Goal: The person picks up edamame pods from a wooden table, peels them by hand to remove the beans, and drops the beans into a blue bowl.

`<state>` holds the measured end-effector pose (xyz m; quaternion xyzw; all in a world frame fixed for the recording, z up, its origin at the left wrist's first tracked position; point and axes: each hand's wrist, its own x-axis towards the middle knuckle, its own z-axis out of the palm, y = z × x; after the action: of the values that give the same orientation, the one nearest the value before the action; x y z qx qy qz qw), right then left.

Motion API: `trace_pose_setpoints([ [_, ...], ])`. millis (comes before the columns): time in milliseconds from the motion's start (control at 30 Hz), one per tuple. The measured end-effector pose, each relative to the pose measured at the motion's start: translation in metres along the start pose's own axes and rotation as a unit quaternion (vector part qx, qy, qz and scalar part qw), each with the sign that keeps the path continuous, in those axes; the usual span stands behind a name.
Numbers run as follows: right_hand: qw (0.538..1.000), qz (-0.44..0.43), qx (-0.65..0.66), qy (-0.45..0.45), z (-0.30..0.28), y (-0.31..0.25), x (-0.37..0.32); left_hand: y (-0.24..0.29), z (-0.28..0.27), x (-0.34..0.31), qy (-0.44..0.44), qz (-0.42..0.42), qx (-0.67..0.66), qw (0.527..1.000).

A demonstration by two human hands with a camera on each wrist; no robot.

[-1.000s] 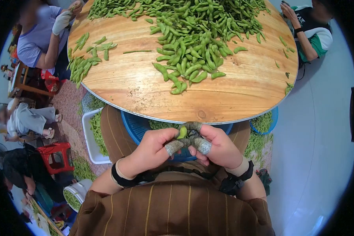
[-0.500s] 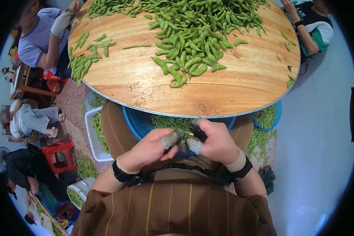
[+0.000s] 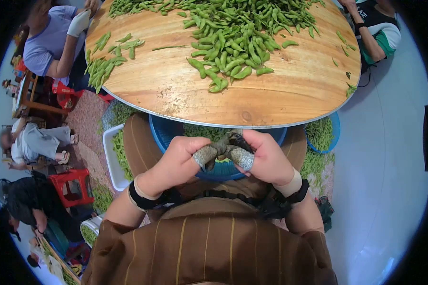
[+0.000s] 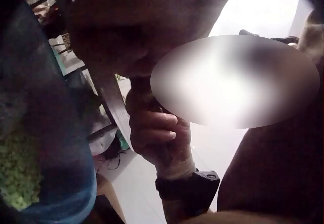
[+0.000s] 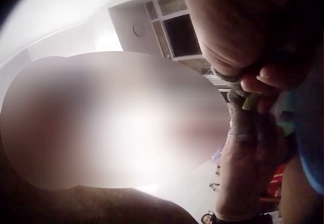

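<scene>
Both my hands meet over a blue basin [image 3: 159,137] on my lap, just below the rim of the round wooden table [image 3: 280,95]. My left hand [image 3: 202,154] and right hand [image 3: 242,154] wear grey taped fingertip guards and pinch one edamame pod between them. The head view hides that pod behind the fingers. A sliver of the edamame pod [image 5: 249,101] shows between the fingertips in the right wrist view. In the left wrist view my right hand [image 4: 157,138] curls beside the blue basin [image 4: 61,148]. A big pile of pods [image 3: 233,38] lies on the table.
A white tub [image 3: 110,161] of pods stands at my left knee, and a second blue basin [image 3: 335,130] at my right. A smaller heap of pods [image 3: 100,71] lies on the table's left. One person [image 3: 47,42] sits far left, another [image 3: 375,28] far right. A red stool [image 3: 66,185] stands lower left.
The green pod stood visible between my fingertips a second ago; now the fingers close over it. Both hands have shifted slightly up toward the table edge.
</scene>
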<state>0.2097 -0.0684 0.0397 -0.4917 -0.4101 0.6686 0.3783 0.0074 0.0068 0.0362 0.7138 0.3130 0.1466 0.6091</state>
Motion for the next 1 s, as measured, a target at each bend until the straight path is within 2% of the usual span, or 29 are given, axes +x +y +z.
trace_pose_setpoints([
  [33,1.000,0.000,-0.001,-0.001,0.002,-0.002,0.000,0.006,0.000,0.000,-0.024,-0.086,-0.110,0.990],
  [67,0.998,-0.062,-0.005,0.008,0.006,-0.004,0.001,0.013,-0.001,0.002,-0.032,-0.120,-0.183,0.975],
  [100,0.992,-0.123,-0.010,0.018,0.008,-0.005,0.001,0.011,-0.001,0.002,-0.033,-0.118,-0.183,0.975],
  [133,0.989,-0.134,-0.062,0.027,0.008,-0.005,0.000,0.007,-0.002,0.002,-0.072,-0.141,-0.357,0.920],
  [167,0.988,-0.135,-0.063,0.028,0.008,-0.004,0.001,0.005,-0.001,0.002,-0.109,-0.160,-0.519,0.833],
  [233,0.949,-0.264,-0.163,0.048,0.010,-0.001,0.004,0.007,0.002,0.002,-0.082,-0.189,-0.528,0.824],
  [300,0.947,-0.249,-0.192,0.068,0.012,0.012,0.005,-0.016,0.004,0.003,-0.111,-0.176,-0.483,0.851],
  [333,0.943,-0.235,-0.221,0.088,0.012,0.021,0.005,-0.018,0.008,0.003,-0.029,-0.231,-0.323,0.917],
  [367,0.967,-0.142,-0.195,0.088,0.015,0.030,0.004,-0.028,0.014,0.002,-0.026,-0.225,-0.323,0.919],
  [400,0.994,-0.041,-0.071,0.069,0.016,0.036,0.006,-0.045,0.021,0.000,0.017,-0.132,-0.193,0.972],
  [433,0.995,0.064,0.056,0.048,0.018,0.041,0.007,-0.051,0.026,-0.003,0.061,-0.037,-0.057,0.996],
  [500,0.996,0.051,0.071,0.017,0.017,0.046,0.007,-0.049,0.022,-0.005,0.057,-0.066,-0.093,0.992],
  [533,0.995,0.038,0.087,-0.012,0.016,0.047,0.008,-0.046,0.014,-0.005,-0.008,-0.172,-0.284,0.943],
  [567,0.995,0.040,0.087,-0.014,0.015,0.045,0.008,-0.044,0.009,-0.003,-0.072,-0.268,-0.460,0.843],
  [633,0.993,-0.039,-0.106,0.033,0.015,0.039,0.007,-0.048,0.009,0.002,-0.073,-0.273,-0.459,0.842],
  [667,0.993,-0.036,-0.108,0.031,0.013,0.047,0.011,-0.050,0.010,0.004,-0.074,-0.276,-0.456,0.843],
  [700,0.978,-0.085,-0.184,0.047,0.011,0.055,0.018,-0.050,0.014,0.007,-0.073,-0.276,-0.459,0.841],
  [733,0.955,-0.133,-0.257,0.062,0.009,0.060,0.022,-0.049,0.021,0.009,-0.037,-0.279,-0.347,0.895],
  [767,0.955,-0.131,-0.258,0.061,0.008,0.064,0.022,-0.049,0.024,0.010,-0.002,-0.279,-0.229,0.933],
  [800,0.982,-0.037,-0.173,0.062,0.012,0.057,0.022,-0.052,0.023,0.011,-0.001,-0.280,-0.231,0.932],
  [833,0.993,0.058,-0.086,0.062,0.015,0.054,0.023,-0.055,0.021,0.011,-0.027,-0.299,-0.291,0.908],
  [867,0.993,0.062,-0.086,0.061,0.015,0.060,0.025,-0.059,0.019,0.010,-0.053,-0.317,-0.349,0.880],
  [900,0.985,0.027,-0.150,0.080,0.015,0.069,0.029,-0.063,0.016,0.010,-0.078,-0.332,-0.405,0.849],
  [933,0.971,-0.011,-0.216,0.099,0.014,0.074,0.032,-0.070,0.013,0.010,-0.080,-0.329,-0.406,0.849],
  [967,0.970,-0.013,-0.221,0.100,0.012,0.075,0.032,-0.079,0.013,0.008,-0.101,-0.347,-0.477,0.801],
  [1000,0.956,-0.065,-0.267,0.102,0.011,0.072,0.033,-0.079,0.012,0.009,-0.122,-0.360,-0.543,0.748],
])
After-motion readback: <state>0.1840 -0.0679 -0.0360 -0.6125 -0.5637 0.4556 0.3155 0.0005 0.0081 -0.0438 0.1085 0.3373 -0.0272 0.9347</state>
